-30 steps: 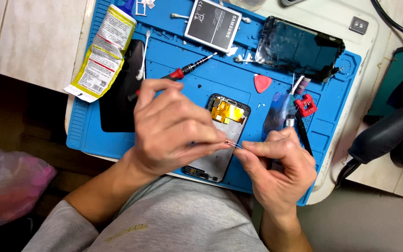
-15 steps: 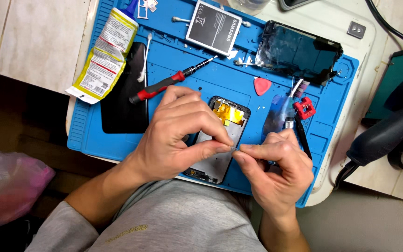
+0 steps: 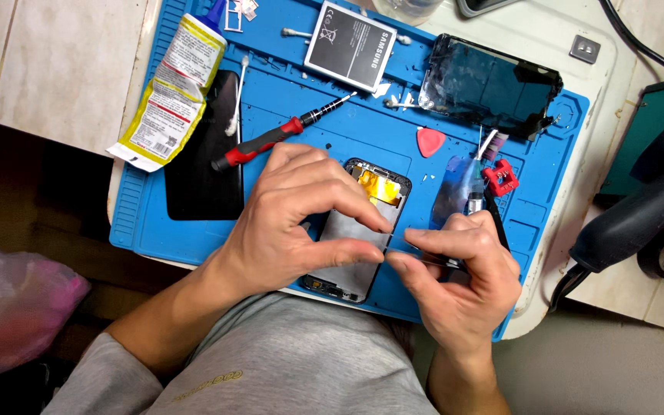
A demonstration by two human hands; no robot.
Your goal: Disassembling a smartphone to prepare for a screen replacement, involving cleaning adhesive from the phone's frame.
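Since the earlier frames the left hand (image 3: 293,219) has slid off the top of the opened phone frame (image 3: 359,230) toward its left edge, so more of the grey back plate and yellow-taped upper end shows; the right hand (image 3: 455,273) has barely shifted, and the view has drifted a little. Left hand now: thumb and forefinger curled and nearly meeting over the frame's right edge, other fingers arched above it. I cannot tell whether it pinches the edge or only steadies it. Right hand: fingers pressed together around a thin clear sliver or tool (image 3: 432,260); too small to identify, with its tip pointing at the left fingertips. The phone frame lies on the blue work mat (image 3: 147,223), under and between both hands, just above the person's lap. Judged step: fine work along the frame's right edge, probably lifting or seating a small part or film. The next move seems to call for a steady left-hand hold and a small, shallow push by the right, avoiding the yellow flex area. Beyond the left hand lie a red-handled screwdriver (image 3: 267,142), a black panel (image 3: 205,150) and a yellow glue tube (image 3: 170,88). Beyond the right hand lie a red pick (image 3: 429,141), a small red clip (image 3: 499,178), a battery (image 3: 350,46) and a cracked screen assembly (image 3: 489,84).
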